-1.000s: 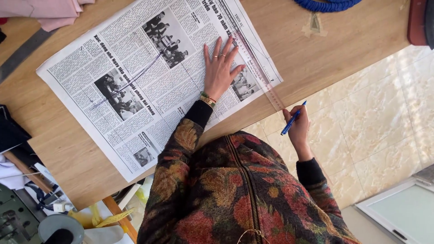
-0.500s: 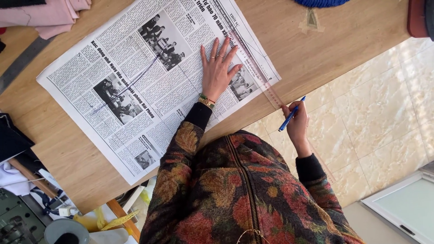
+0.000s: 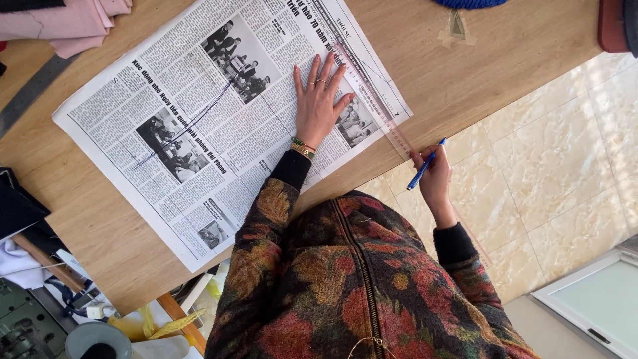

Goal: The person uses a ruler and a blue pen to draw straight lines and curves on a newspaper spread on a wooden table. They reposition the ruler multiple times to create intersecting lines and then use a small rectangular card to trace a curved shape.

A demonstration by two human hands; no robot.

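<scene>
1. Little has moved since a second ago: the left hand (image 3: 318, 106) keeps pressing the newspaper (image 3: 219, 119) flat, and the right hand (image 3: 433, 178) with its blue pen (image 3: 424, 167) has drifted only slightly beside the near edge of the surface (image 3: 478, 73).
2. Left hand is open, fingers spread, palm down on the sheet near its right margin; it grips nothing.
3. Right hand is closed around the pen and hangs just past the near edge, over the tiled floor (image 3: 551, 159).
4. A clear ruler (image 3: 379, 106) lies along the newspaper's right margin, its lower end jutting past the surface edge toward the pen.
5. Newspaper is spread across the middle of the surface, one corner overhanging the near edge.
6. I judge the sheet light, limp and easily torn or shifted; flat palm pressure suits it better than pinching.
7. Ruler looks thin, stiff and slippery, so it likely needs holding down along its length.
</scene>
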